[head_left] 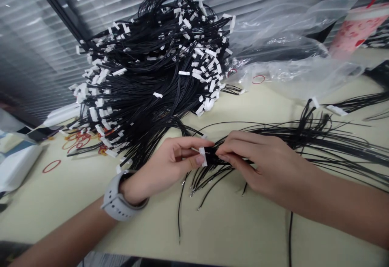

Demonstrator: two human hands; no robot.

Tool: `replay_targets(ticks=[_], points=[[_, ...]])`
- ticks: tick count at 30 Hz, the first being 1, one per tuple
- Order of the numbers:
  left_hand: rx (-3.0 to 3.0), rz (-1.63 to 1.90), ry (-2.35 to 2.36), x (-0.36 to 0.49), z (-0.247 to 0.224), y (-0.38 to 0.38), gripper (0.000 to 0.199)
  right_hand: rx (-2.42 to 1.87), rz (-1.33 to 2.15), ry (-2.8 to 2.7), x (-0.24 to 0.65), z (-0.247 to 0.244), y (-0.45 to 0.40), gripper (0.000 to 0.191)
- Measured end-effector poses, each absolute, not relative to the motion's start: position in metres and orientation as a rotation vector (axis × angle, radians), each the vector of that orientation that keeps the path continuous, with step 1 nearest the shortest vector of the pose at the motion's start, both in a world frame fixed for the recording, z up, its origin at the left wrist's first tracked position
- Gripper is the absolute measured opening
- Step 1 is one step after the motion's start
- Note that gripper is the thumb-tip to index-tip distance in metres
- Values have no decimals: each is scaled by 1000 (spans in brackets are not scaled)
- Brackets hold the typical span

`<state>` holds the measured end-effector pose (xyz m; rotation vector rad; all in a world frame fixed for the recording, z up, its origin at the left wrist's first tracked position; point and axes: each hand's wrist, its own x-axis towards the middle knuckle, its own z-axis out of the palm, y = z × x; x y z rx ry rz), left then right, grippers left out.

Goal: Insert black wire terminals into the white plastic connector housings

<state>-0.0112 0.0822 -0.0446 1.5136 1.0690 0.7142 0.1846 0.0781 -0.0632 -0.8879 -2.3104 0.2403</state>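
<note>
My left hand (179, 157), with a grey watch strap (117, 198) at its wrist, pinches a white connector (203, 156) between thumb and fingers. Black wires (211, 155) run out of the connector's right side. Close by on the right, my right hand (255, 157) pinches black wire near the connector; its fingertips hide exactly how many strands they hold. Loose wires with small metal terminals (192, 192) fan out beneath both hands. More black wires (343, 145) stretch to the right across the table.
A large heap of black cables (158, 68) with white connectors rises behind my left hand. Red rubber bands (51, 166) lie at the left. Clear plastic bags (288, 68) and a pink cup (352, 32) stand at the back right of the cream table (243, 234).
</note>
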Motion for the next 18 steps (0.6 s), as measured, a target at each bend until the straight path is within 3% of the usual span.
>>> replay_targets(ticks=[18], points=[[1564, 704, 1095, -12, -45, 83, 26, -843, 213, -2284, 184, -62, 74, 19]])
